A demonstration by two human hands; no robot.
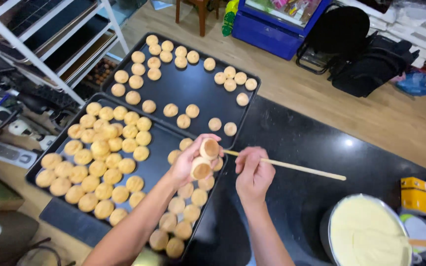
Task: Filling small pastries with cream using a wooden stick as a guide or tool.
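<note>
My left hand (189, 162) holds two small round golden pastry puffs (205, 158), their browned undersides turned up, above the near baking tray (156, 165). My right hand (253, 173) grips a thin wooden stick (297, 168) whose tip points at the upper puff; the stick's other end reaches right over the black counter (311, 148). The near tray carries several puffs piled at its left and a row along its right side. A second black tray (188, 88) behind it has several puffs scattered over it.
A metal bowl of pale yellow cream (366, 231) with a wooden handle in it stands at the lower right, next to a yellow box (414, 193). A white rack of trays (50, 44) stands at the left. A blue chest (277, 22) and black bags (366, 54) sit on the wooden floor.
</note>
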